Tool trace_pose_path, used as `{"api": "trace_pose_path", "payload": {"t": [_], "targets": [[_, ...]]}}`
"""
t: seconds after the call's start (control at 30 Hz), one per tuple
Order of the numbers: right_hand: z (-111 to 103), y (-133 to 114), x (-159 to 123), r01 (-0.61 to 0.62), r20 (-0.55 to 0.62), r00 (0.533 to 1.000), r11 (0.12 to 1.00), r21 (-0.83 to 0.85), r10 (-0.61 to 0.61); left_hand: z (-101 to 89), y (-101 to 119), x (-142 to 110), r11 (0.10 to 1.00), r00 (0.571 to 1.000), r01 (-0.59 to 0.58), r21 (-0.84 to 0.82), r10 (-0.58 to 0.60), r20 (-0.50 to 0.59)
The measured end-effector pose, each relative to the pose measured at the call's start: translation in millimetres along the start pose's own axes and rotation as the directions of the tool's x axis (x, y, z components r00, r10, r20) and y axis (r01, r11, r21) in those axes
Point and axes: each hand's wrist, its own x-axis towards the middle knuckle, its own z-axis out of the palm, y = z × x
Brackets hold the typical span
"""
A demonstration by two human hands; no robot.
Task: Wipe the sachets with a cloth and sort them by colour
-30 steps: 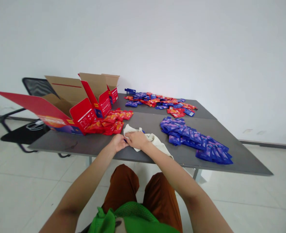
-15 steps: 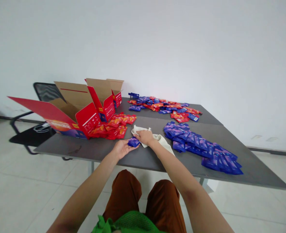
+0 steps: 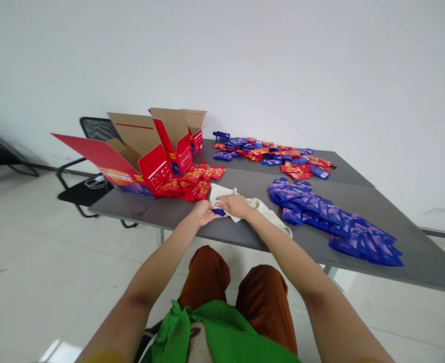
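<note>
Near the table's front edge, my left hand point(image 3: 203, 213) is closed on a blue sachet point(image 3: 218, 212), which shows only in part. My right hand point(image 3: 234, 204) grips a cream cloth point(image 3: 222, 191) and presses it over the sachet. The rest of the cloth trails to the right along the table edge, under my right forearm. Left of my hands lies a heap of red-orange sachets point(image 3: 195, 182). To the right, overlapping rows of blue sachets point(image 3: 313, 209) stretch along the table.
Open red cartons point(image 3: 154, 169) with raised flaps stand along the left side of the grey table point(image 3: 252, 177). Mixed red and blue sachets point(image 3: 260, 149) lie scattered at the back by the wall. A black chair point(image 3: 82, 194) is beyond the left edge.
The cloth in my right hand now covers most of the blue sachet, which showed more openly before. My hands have come closer together. The whole view has shifted slightly.
</note>
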Motion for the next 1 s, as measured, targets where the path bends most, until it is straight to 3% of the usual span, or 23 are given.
{"api": "trace_pose_path", "payload": {"t": [0.13, 0.27, 0.37, 0.47, 0.5, 0.53, 0.6, 0.7, 0.8, 0.9, 1.0], "targets": [[-2, 23, 20, -0.234, -0.020, 0.972, 0.972, -0.035, 0.233, -0.3, -7, -12, 0.998, 0.997, -0.028, 0.059, 0.024, 0.071], [-9, 30, 27, -0.333, -0.065, 0.941, 0.943, 0.014, 0.333, 3.8, -17, -16, 0.973, 0.965, -0.182, 0.140, 0.204, -0.163], [-30, 33, 23, -0.374, -0.154, 0.914, 0.927, 0.036, 0.375, 5.7, -22, -18, 0.877, 0.855, -0.310, 0.368, 0.426, -0.296], [-57, 32, 16, -0.404, -0.288, 0.866, 0.912, 0.075, 0.408, 7.7, -28, -23, 0.639, 0.688, -0.460, 0.617, 0.695, -0.207], [-64, 29, 15, -0.404, -0.328, 0.852, 0.911, 0.081, 0.407, 8.8, -30, -25, 0.570, 0.667, -0.474, 0.671, 0.730, -0.149], [-68, 25, 16, -0.389, -0.357, 0.849, 0.918, 0.075, 0.389, 10.1, -32, -26, 0.516, 0.673, -0.472, 0.715, 0.735, -0.086], [-65, 13, 18, -0.298, -0.367, 0.885, 0.954, 0.028, 0.287, 12.4, -34, -26, 0.427, 0.725, -0.424, 0.799, 0.688, 0.016], [-37, -6, 24, -0.033, -0.249, 0.968, 0.999, -0.024, 0.026, 13.3, -35, -24, 0.293, 0.798, -0.289, 0.911, 0.600, 0.061], [-4, -10, 25, 0.144, -0.115, 0.983, 0.990, -0.003, -0.143, 12.4, -34, -23, 0.175, 0.821, -0.189, 0.966, 0.568, 0.058], [14, 3, 26, 0.105, -0.108, 0.988, 0.994, -0.016, -0.106, 13.3, -33, -26, 0.166, 0.835, -0.201, 0.965, 0.545, 0.080], [15, 23, 28, -0.046, -0.101, 0.994, 0.998, -0.037, 0.042, 14.8, -35, -26, 0.261, 0.822, -0.231, 0.937, 0.567, 0.045]]}}
